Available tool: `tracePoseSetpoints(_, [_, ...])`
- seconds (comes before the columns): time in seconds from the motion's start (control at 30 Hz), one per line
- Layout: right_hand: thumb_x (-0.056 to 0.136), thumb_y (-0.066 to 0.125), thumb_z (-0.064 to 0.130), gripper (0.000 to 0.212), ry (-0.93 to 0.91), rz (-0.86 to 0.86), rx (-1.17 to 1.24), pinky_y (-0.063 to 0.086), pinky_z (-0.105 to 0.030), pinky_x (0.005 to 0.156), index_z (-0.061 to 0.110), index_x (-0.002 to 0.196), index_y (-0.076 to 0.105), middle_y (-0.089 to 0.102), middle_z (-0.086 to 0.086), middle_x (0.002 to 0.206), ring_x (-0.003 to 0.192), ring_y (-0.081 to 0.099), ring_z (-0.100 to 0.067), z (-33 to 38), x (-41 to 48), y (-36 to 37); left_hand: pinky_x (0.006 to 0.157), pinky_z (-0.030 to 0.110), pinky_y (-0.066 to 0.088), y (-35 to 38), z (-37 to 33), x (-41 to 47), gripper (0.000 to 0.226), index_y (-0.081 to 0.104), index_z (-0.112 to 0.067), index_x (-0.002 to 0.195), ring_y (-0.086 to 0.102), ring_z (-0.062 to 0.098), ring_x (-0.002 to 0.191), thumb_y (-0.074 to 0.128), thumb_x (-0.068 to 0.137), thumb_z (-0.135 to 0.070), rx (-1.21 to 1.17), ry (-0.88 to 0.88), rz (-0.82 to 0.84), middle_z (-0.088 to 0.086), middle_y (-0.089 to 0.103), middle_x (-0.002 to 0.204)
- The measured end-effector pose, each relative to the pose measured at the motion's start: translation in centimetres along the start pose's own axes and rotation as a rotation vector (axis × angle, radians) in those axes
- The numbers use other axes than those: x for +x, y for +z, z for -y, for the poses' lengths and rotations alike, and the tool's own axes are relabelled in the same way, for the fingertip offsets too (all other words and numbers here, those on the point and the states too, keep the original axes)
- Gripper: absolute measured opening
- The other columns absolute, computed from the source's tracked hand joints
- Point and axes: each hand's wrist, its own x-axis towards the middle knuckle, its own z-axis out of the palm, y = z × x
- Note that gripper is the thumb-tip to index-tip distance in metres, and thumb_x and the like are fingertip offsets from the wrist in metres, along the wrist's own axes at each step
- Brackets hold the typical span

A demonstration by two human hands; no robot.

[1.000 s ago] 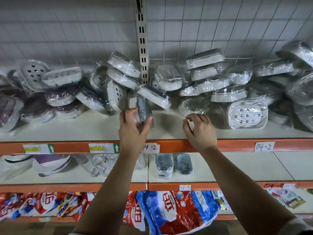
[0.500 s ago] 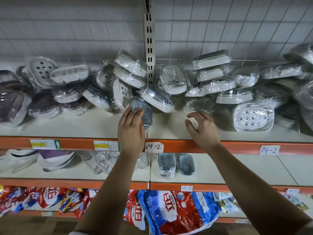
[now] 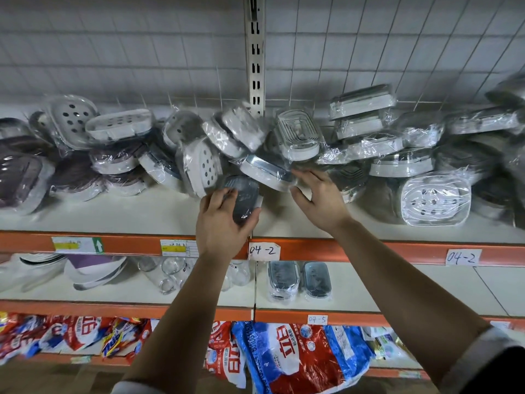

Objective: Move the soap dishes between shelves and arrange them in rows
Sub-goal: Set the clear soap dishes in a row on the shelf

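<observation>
On the head camera, my left hand (image 3: 224,223) curls round a dark grey plastic-wrapped soap dish (image 3: 245,198). I hold it at the front of the white, orange-edged top shelf (image 3: 113,216), just below the heap of wrapped soap dishes (image 3: 119,160). My right hand (image 3: 321,201) is spread wide and holds nothing, its fingertips just beside a tilted white, silver-topped wrapped dish (image 3: 265,170).

At the far back a slotted metal upright (image 3: 255,52) climbs a white wire grid (image 3: 113,52). A handwritten 04-2 tag (image 3: 262,250) hangs at centre, a second tag (image 3: 462,257) far right. Lower left, clear glasses (image 3: 170,275) stand beside white-and-purple ware (image 3: 93,268). Nearest, red-and-blue detergent bags (image 3: 289,354) lie heaped.
</observation>
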Motion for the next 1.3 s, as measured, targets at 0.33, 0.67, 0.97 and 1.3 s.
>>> tracePoseSetpoints(0.33, [0.094,0.061,0.038,0.046,0.076,0.021,0.094,0.046,-0.038,0.089,0.015,0.132,0.048,0.053,-0.008,0.126,0.111,0.053,-0.022,0.2,2.3,1.6,0.086,0.036,0.049,0.5,0.4,-0.5,0.063,0.072,-0.003,0.112,0.056,0.032,0.105,0.054,0.086,-0.057,-0.009,0.047,-0.126,0.012,0.065,0.112])
tracePoseSetpoints(0.67, [0.086,0.073,0.032,0.034,0.106,-0.082,0.159,0.042,-0.031,0.078,0.015,0.110,0.055,0.056,-0.001,0.108,0.097,0.038,-0.004,0.3,1.1,2.1,0.086,0.038,0.051,0.5,0.6,-0.5,0.060,0.073,-0.002,0.109,0.058,0.034,0.104,0.056,0.085,-0.055,-0.065,0.058,-0.125,0.013,0.066,0.111])
tracePoseSetpoints(0.97, [0.079,0.054,0.048,0.054,0.076,-0.194,0.144,0.047,-0.052,0.096,0.013,0.118,0.070,0.064,-0.007,0.111,0.106,0.059,-0.023,-0.1,-1.6,0.1,0.096,0.037,0.047,0.0,0.2,-1.2,0.052,0.074,0.001,0.107,0.058,0.035,0.108,0.065,0.086,-0.047,-0.142,0.116,-0.215,0.017,0.066,0.112])
tracePoseSetpoints(1.3, [0.079,0.049,0.056,0.057,0.061,-0.206,0.002,0.026,-0.032,0.098,0.018,0.116,0.072,0.065,-0.005,0.114,0.114,0.055,-0.017,0.1,-3.2,-1.7,0.099,0.048,0.048,-0.4,-0.2,0.0,0.064,0.071,0.000,0.116,0.055,0.043,0.115,0.048,0.091,-0.055,-0.069,0.068,0.029,0.019,0.067,0.119])
